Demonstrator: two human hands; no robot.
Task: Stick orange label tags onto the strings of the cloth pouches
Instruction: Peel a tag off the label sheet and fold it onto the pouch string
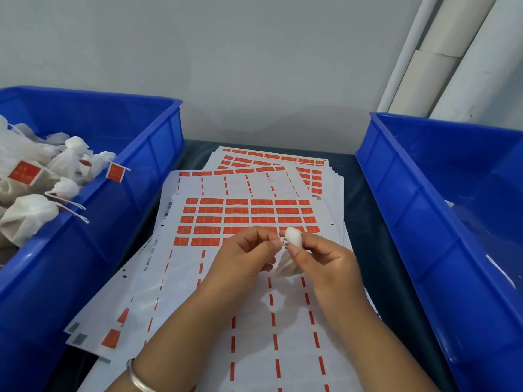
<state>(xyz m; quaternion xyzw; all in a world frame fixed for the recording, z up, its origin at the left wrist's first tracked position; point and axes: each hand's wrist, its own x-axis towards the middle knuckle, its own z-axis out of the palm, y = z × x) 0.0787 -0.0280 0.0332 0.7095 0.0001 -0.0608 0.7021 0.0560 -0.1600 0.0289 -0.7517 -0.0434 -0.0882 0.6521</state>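
A cloth pouch (285,265) is held above the label sheets (249,219), ready for tagging.

The right hand (325,261) grips its gathered neck while the left hand (243,256) pinches its string (280,241) taut; tagged pouches (42,176) fill the left bin (158,142).

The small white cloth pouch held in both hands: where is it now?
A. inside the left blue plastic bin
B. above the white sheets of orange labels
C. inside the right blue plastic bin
B: the small white cloth pouch is held by both hands over the white sheets of orange labels, between the bins.
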